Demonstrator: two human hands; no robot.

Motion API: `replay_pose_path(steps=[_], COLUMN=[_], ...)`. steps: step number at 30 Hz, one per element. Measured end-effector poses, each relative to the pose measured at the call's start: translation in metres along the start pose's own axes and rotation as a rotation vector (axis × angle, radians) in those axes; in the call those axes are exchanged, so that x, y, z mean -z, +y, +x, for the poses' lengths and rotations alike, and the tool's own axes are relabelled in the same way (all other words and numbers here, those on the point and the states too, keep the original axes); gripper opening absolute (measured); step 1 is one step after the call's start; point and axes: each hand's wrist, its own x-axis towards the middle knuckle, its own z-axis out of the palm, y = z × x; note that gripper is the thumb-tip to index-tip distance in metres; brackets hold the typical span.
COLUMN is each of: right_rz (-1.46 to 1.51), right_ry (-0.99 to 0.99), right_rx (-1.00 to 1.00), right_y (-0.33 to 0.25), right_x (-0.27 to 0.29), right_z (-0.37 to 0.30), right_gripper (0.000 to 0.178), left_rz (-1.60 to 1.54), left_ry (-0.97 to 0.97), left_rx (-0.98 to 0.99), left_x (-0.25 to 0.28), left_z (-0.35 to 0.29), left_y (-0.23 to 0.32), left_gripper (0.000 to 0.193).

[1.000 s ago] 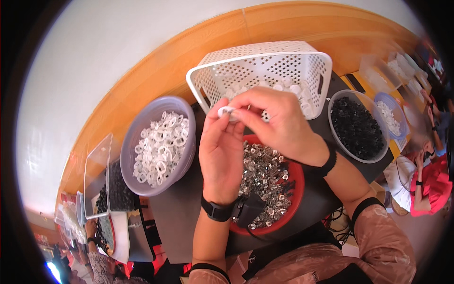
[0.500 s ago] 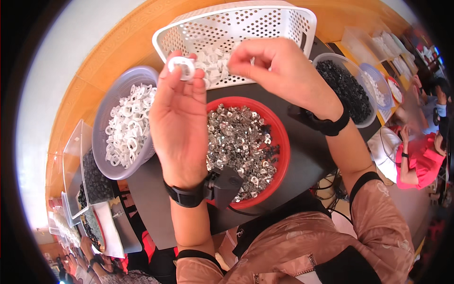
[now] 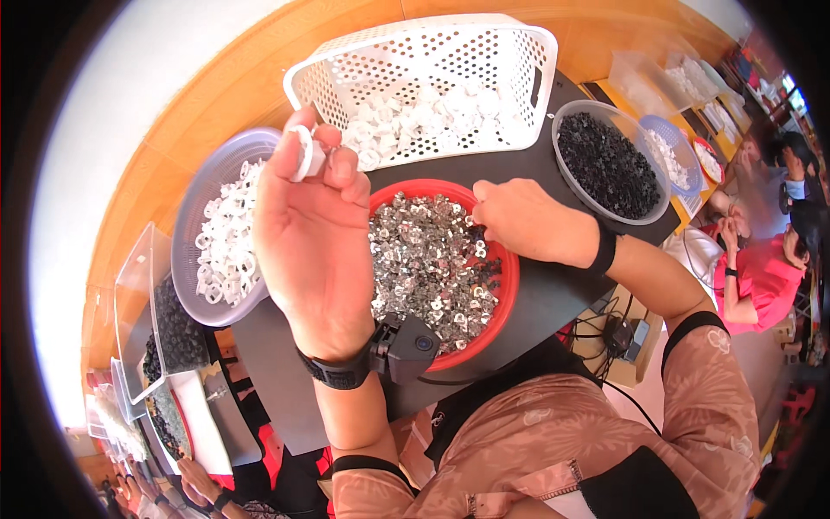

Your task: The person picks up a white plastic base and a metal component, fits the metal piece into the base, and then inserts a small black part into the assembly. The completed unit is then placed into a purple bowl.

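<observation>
My left hand (image 3: 316,233) is raised palm up, its thumb and fingertips gripping a white round plastic part (image 3: 304,154) with a flat rim. It is held between the purple basket and the white basket. My right hand (image 3: 532,221) is over the far right edge of a red bowl (image 3: 510,298) full of small shiny metal pieces (image 3: 432,268). Its fingers are curled together in a pinch, and whatever lies between them is hidden. In front of both hands, a white perforated basket (image 3: 406,43) holds several small white plastic pieces (image 3: 432,117).
A purple basket (image 3: 186,251) of white ring-shaped parts stands at the left. A clear bowl (image 3: 661,203) of black pieces sits at the right. Further left is a clear plastic box (image 3: 138,303). Cables (image 3: 596,333) hang off the table's right side. A person in pink (image 3: 756,285) sits at far right.
My right hand has moved from the white basket down to the red bowl's edge. My left hand has tilted the white part edge-on and shifted slightly left.
</observation>
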Motion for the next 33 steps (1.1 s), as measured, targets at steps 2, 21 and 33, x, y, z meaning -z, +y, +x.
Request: replay_pose_path(steps=[2, 21, 33], right_rz=[-0.064, 0.472, 1.484], right_ry=[0.005, 0.097, 0.201], right_rx=[0.042, 0.081, 0.098], right_y=[-0.003, 0.010, -0.015], right_x=[-0.005, 0.025, 0.088], right_z=[0.001, -0.003, 0.026], right_gripper=[0.008, 0.013, 0.012], left_rz=[0.021, 0.632, 0.907], left_ry=[0.064, -0.001, 0.015], left_rx=[-0.014, -0.143, -0.079], left_x=[-0.004, -0.019, -0.021], left_z=[-0.002, -0.010, -0.020], left_y=[0.000, -0.010, -0.023], left_gripper=[0.034, 0.019, 0.014])
